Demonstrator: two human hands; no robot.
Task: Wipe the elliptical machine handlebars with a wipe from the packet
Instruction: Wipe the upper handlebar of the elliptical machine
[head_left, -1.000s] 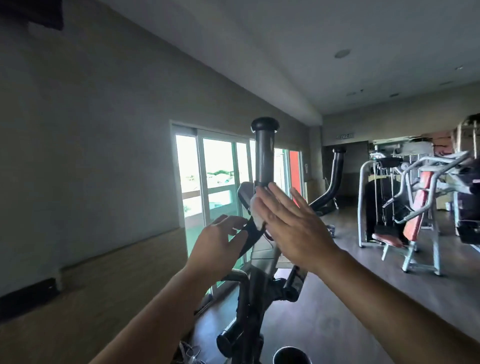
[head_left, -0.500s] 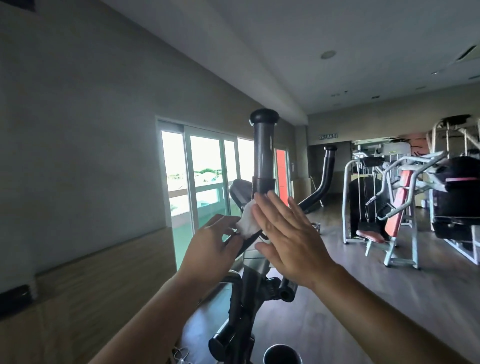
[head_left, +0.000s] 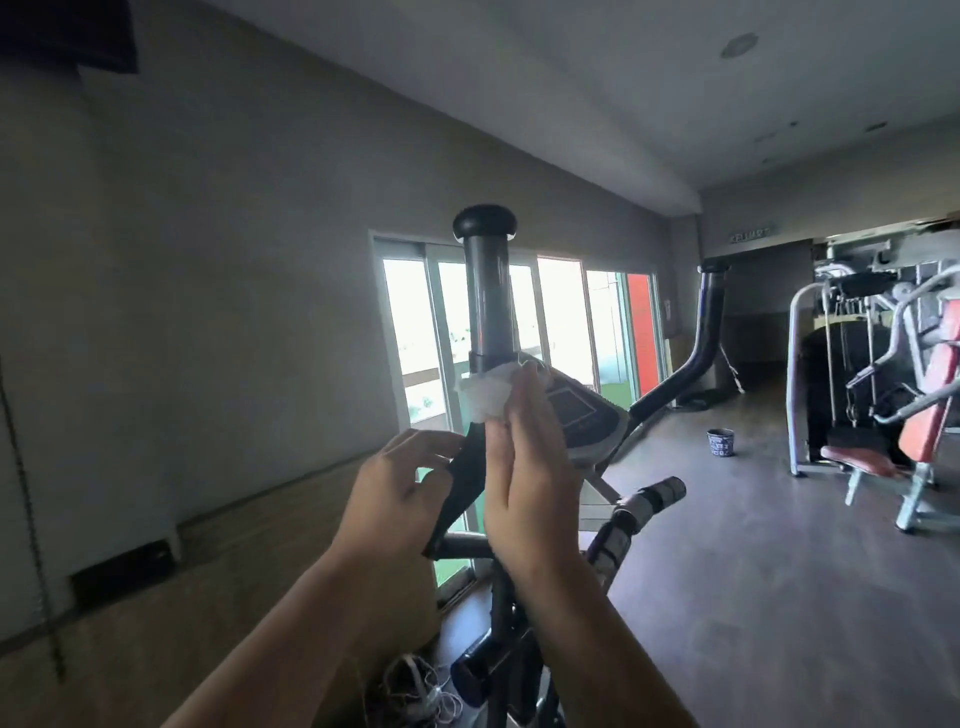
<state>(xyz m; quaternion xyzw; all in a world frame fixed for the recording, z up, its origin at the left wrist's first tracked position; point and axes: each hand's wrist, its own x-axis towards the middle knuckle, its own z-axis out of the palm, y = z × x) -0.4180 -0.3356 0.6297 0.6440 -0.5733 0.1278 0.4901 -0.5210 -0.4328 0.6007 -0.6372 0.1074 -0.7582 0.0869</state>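
Observation:
The elliptical's left handlebar (head_left: 487, 291) rises upright in the middle of the view, dark grey with a black round cap. A white wipe (head_left: 485, 397) is wrapped around it just below the grip. My right hand (head_left: 530, 478) presses the wipe against the bar with flat, extended fingers. My left hand (head_left: 397, 483) sits just left of the bar's lower black part, fingers curled and touching it lightly. The right handlebar (head_left: 704, 332) curves up further back. The console (head_left: 576, 410) shows behind my right hand. No packet is visible.
A short padded grip (head_left: 649, 501) sticks out lower right. A weight machine with red pads (head_left: 883, 395) stands at right. A small patterned pot (head_left: 721, 442) sits on the dark floor. Glass doors (head_left: 571, 332) are behind; a wall runs along the left. Tangled cords (head_left: 421, 691) lie below.
The view has swung left and closer. My right hand has turned edge-on and the wipe now wraps further around the bar, slightly higher. My left hand stays by the lower bar.

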